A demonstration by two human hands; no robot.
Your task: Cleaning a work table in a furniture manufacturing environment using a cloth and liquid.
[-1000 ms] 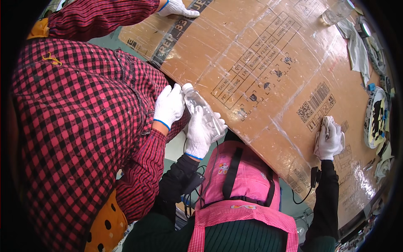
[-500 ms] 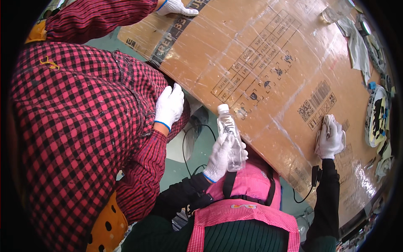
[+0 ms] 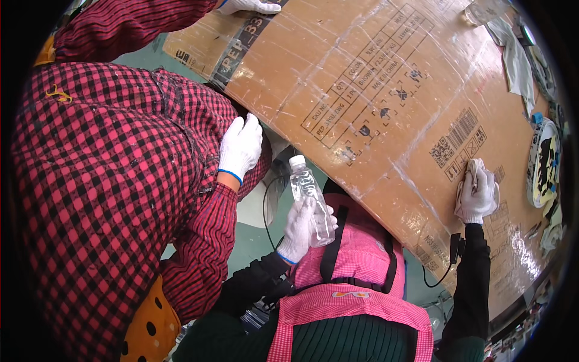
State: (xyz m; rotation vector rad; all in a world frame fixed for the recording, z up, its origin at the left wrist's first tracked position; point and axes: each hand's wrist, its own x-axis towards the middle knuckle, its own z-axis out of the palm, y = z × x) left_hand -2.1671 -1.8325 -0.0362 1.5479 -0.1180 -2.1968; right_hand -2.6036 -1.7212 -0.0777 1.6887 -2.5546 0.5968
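My left hand (image 3: 298, 230), in a white glove, is wrapped round a clear plastic bottle (image 3: 306, 182) with a white cap. The bottle leans a little to the left, in front of my pink apron and just off the table's near edge. On the right, my gloved right hand (image 3: 479, 196) grips a crumpled pale cloth (image 3: 474, 172) and presses it on the cardboard (image 3: 374, 163) that covers the tabletop. Part of the cloth is hidden under my fingers.
At my left stands a co-worker in a checked apron (image 3: 114, 157), one gloved hand (image 3: 241, 148) by the table edge, the other on the cardboard. Toward the right rim lie a clear container (image 3: 482, 12), a grey-white cloth (image 3: 514, 66) and a paint-stained tray (image 3: 544, 163). A black cable (image 3: 438, 285) hangs near my right forearm.
My left hand has drawn the bottle to the left, away from the table edge. The right hand and its cloth have barely shifted.
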